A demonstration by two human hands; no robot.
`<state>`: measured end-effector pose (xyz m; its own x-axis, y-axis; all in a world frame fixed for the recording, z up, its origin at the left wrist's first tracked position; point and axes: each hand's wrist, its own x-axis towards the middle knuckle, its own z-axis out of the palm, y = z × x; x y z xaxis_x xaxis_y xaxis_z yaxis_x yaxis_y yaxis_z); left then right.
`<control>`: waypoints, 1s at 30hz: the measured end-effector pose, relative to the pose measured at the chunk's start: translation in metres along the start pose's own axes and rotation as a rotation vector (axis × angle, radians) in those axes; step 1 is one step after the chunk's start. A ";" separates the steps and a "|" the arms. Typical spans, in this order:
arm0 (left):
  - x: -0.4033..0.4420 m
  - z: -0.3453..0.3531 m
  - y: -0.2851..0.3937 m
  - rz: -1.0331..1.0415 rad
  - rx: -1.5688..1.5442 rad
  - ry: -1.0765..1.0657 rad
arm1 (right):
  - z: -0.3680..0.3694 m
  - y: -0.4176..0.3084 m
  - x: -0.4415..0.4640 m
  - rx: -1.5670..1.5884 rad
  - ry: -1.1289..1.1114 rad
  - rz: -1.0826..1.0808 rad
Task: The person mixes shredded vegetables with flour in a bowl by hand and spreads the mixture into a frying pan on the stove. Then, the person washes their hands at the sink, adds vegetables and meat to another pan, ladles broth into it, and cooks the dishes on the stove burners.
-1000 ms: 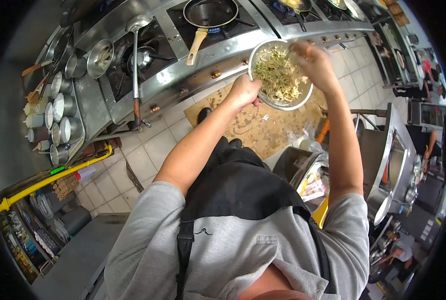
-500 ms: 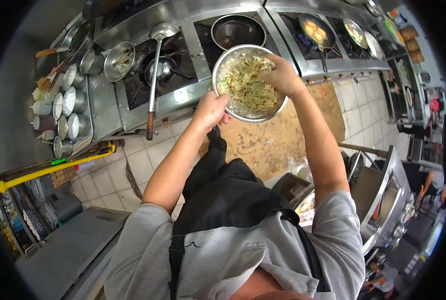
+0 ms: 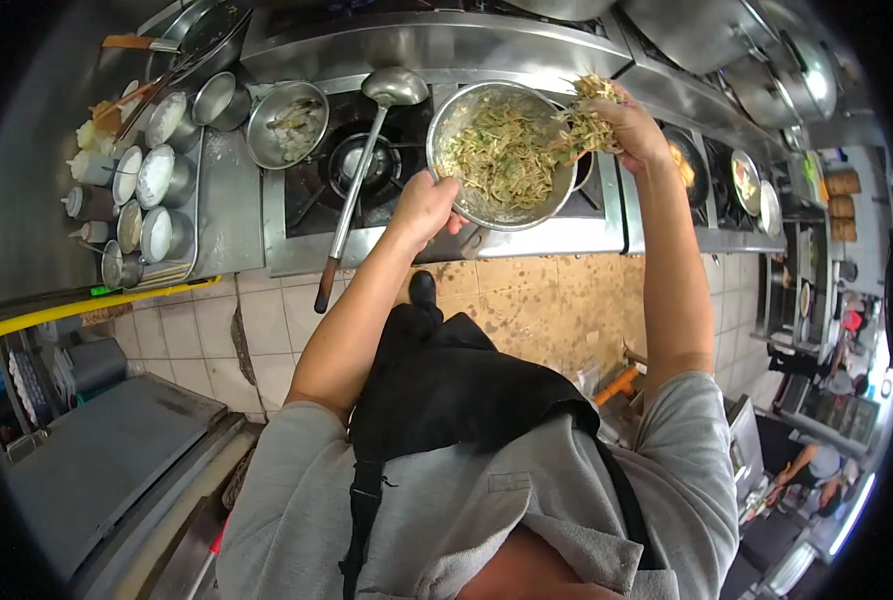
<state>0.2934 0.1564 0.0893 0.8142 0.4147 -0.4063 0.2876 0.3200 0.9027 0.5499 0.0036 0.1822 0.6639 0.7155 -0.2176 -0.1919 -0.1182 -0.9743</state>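
A round metal mixing bowl is tilted above the front of the stove. My left hand grips its rim on the left side, thumb over the edge. Inside lies a shredded vegetable mixture, pale and green, looking coated in batter. My right hand is closed around a clump of the same mixture just past the bowl's right rim, and strands stick out between the fingers. Behind the bowl, a dark frying pan on the burner is mostly hidden.
A long-handled ladle lies across the left burner, beside a metal bowl with batter remains. Several containers of white powder crowd the left counter. Farther right, a pan with golden food sits on the stove. A person stands far right.
My right hand has come up out of the bowl and to the right, lifting a clump of the mixture. The bowl stays in my left hand, now closer over the stove.
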 end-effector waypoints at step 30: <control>-0.022 -0.072 0.005 0.021 -0.093 0.280 | -0.033 0.084 0.080 -1.051 0.005 0.237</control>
<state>0.2401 0.2101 0.0924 0.6452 0.6365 -0.4227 0.2146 0.3800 0.8998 0.6109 0.0278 0.0810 0.6951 0.5939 -0.4050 0.3992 -0.7875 -0.4696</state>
